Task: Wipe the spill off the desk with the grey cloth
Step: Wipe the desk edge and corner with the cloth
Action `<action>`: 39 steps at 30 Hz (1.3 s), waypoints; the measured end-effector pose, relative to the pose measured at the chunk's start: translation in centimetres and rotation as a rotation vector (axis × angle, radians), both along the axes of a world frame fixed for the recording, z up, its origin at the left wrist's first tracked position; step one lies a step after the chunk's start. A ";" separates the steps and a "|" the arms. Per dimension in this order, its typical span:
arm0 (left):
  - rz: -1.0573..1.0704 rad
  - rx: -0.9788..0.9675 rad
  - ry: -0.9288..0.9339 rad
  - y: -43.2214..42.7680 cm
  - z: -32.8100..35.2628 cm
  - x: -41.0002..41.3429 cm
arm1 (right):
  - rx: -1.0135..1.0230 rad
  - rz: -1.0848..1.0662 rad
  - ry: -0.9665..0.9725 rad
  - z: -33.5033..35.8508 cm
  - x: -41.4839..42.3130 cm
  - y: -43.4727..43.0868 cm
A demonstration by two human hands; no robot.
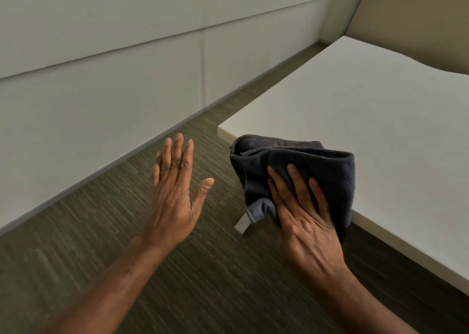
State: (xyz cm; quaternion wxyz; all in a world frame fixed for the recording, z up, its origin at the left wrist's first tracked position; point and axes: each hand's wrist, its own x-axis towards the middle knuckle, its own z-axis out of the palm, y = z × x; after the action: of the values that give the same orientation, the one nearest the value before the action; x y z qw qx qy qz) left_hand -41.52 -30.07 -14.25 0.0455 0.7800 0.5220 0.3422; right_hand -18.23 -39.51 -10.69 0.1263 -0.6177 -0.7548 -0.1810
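A dark grey cloth (299, 161), bunched and folded, lies over the near left corner of the white desk (380, 120) and hangs past its edge. My right hand (302, 217) grips the cloth from the near side, fingers spread across it. My left hand (175, 194) hovers flat and open over the carpet, left of the desk corner, touching nothing. No spill is visible on the bare desk top.
Striped grey-brown carpet (203, 270) covers the floor. A pale panelled wall (114, 67) runs along the left and back. A tan partition (418, 16) stands behind the desk. A small metal desk foot (242, 224) shows below the cloth.
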 end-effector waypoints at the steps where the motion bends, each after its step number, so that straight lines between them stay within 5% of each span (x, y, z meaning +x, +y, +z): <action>1: 0.000 -0.001 0.000 -0.3 0.1 0.3 | 0.002 0.003 -0.004 0.0 0.4 -0.5; 22: 0.045 -0.015 -0.022 -6.0 1.9 4.2 | -0.100 -0.025 0.057 0.2 7.1 -8.6; 39: 0.110 -0.021 -0.087 -9.5 4.8 2.9 | -0.113 0.104 0.168 -0.5 1.9 -2.1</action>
State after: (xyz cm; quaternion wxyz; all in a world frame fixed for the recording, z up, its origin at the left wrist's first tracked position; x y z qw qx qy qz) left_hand -38.59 -39.54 -9.48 0.0572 0.7340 0.5653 0.3721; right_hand -16.33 -41.58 -11.17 0.1636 -0.5969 -0.7815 -0.0789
